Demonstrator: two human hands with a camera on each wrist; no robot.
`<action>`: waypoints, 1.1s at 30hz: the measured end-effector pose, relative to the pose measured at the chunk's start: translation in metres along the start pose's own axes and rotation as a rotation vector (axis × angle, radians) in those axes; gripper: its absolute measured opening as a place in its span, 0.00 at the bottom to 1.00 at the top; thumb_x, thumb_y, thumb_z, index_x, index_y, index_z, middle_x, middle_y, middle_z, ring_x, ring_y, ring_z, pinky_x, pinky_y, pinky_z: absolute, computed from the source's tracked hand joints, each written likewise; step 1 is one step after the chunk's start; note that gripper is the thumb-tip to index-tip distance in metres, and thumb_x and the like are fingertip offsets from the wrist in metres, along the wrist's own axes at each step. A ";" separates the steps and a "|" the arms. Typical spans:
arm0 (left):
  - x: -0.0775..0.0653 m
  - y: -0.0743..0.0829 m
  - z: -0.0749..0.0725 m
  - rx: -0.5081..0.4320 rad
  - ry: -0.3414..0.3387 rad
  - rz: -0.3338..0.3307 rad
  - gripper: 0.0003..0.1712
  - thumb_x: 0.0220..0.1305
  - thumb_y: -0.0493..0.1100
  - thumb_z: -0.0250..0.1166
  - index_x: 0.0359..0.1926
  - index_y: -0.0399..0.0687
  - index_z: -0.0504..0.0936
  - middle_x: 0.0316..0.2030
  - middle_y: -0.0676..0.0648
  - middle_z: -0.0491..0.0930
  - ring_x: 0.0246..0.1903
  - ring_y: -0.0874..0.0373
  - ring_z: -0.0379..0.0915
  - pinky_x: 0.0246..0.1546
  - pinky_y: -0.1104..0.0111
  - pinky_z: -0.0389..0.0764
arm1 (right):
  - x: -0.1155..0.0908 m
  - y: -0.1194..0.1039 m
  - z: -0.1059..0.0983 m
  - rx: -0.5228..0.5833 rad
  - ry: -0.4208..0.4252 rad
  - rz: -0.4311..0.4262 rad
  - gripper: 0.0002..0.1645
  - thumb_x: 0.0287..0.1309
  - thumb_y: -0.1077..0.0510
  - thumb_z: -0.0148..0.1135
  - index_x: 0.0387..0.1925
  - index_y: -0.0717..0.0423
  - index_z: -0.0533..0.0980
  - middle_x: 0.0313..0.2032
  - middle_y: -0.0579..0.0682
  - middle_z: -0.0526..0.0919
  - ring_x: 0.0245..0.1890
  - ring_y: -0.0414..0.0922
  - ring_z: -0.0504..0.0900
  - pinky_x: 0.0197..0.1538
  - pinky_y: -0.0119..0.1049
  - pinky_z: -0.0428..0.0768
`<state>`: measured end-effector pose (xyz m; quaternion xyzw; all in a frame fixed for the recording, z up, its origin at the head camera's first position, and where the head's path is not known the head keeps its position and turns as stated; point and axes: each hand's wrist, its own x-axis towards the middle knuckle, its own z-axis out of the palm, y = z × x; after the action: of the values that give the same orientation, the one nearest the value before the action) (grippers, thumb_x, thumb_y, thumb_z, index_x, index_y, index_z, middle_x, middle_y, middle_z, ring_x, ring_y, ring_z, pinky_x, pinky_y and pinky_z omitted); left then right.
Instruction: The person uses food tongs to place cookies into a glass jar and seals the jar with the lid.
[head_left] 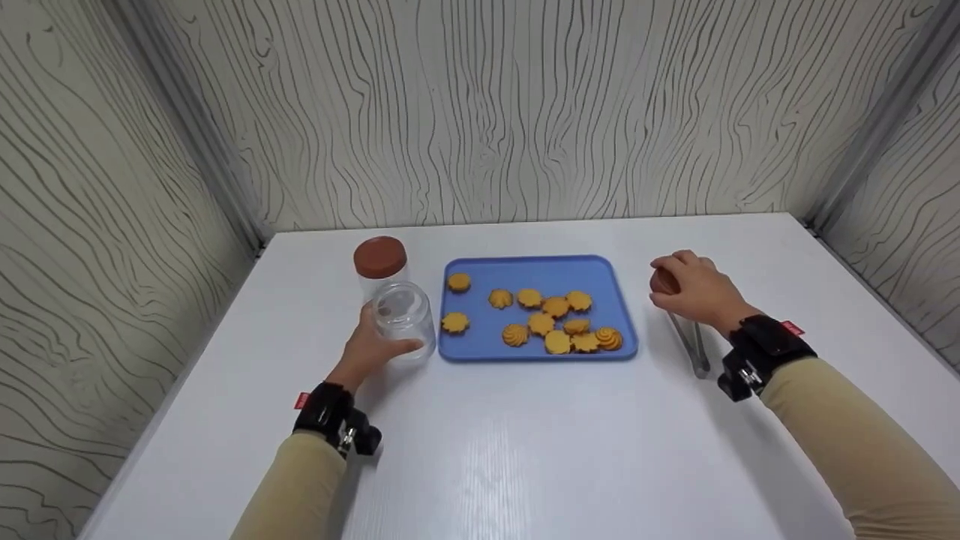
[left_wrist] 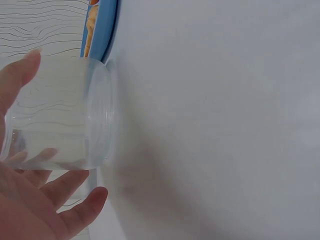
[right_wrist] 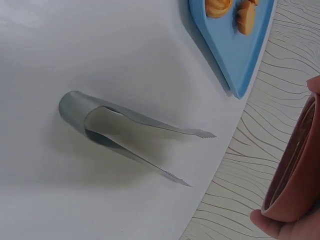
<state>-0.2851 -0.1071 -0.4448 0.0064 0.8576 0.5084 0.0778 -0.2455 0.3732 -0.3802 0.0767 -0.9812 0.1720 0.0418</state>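
Observation:
My left hand (head_left: 369, 349) grips a clear plastic jar (head_left: 409, 319) just left of the blue tray, thumb on one side and fingers on the other. In the left wrist view the see-through wall of the jar (left_wrist: 60, 112) shows between thumb and fingers, its end close to the white table. Over at the right, my right hand (head_left: 701, 289) holds a reddish-brown lid (right_wrist: 295, 170) by its edge, raised above the table, its hollow side showing in the right wrist view. Metal tongs (right_wrist: 120, 122) with serrated tips lie below that hand, their arms spread apart.
A blue tray (head_left: 480, 351) in the middle carries several golden cookies (head_left: 555, 307), mostly toward its right front. Behind the held jar stands a second jar with a reddish-brown lid (head_left: 380, 257). Wood-patterned panels (head_left: 487, 112) enclose the table at the back and sides.

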 end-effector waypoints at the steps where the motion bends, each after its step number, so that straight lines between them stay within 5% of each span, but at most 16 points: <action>1: 0.000 0.000 0.000 0.000 -0.001 0.003 0.63 0.48 0.46 0.77 0.74 0.39 0.43 0.69 0.33 0.57 0.69 0.41 0.51 0.68 0.49 0.55 | 0.000 0.001 0.000 -0.001 0.002 0.001 0.32 0.59 0.52 0.59 0.62 0.62 0.67 0.58 0.68 0.66 0.52 0.66 0.66 0.47 0.63 0.71; 33: -0.002 0.000 0.000 -0.037 -0.002 0.017 0.60 0.48 0.44 0.77 0.73 0.40 0.46 0.68 0.35 0.59 0.68 0.41 0.54 0.67 0.48 0.55 | -0.018 0.044 0.002 0.024 -0.010 0.107 0.34 0.60 0.51 0.61 0.61 0.66 0.65 0.58 0.73 0.62 0.52 0.69 0.63 0.47 0.66 0.70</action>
<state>-0.2834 -0.1076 -0.4445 0.0129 0.8479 0.5248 0.0746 -0.2350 0.4159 -0.3991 0.0253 -0.9820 0.1854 0.0268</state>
